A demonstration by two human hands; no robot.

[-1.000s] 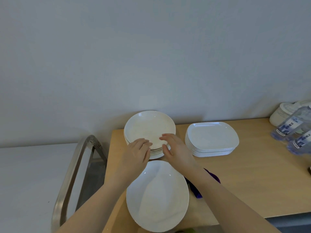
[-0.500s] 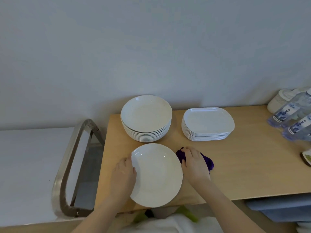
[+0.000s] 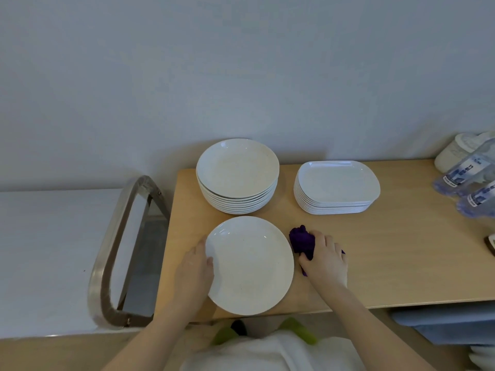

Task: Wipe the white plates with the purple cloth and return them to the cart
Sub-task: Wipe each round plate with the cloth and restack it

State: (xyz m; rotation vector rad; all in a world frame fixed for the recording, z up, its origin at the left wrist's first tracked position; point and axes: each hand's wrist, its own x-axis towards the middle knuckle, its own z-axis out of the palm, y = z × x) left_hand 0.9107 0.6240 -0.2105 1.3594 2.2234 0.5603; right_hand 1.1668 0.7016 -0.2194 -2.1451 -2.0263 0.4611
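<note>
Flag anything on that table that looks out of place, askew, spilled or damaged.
Only the water bottles at the right edge stand out: they appear to lie tipped on their sides. No spill shows. Both plate stacks sit even, and the single plate looks whole.

Purple cloth point(image 3: 302, 241) mostly hidden under right hand point(image 3: 324, 259); water bottles point(image 3: 467, 178) cut off at right edge.
</note>
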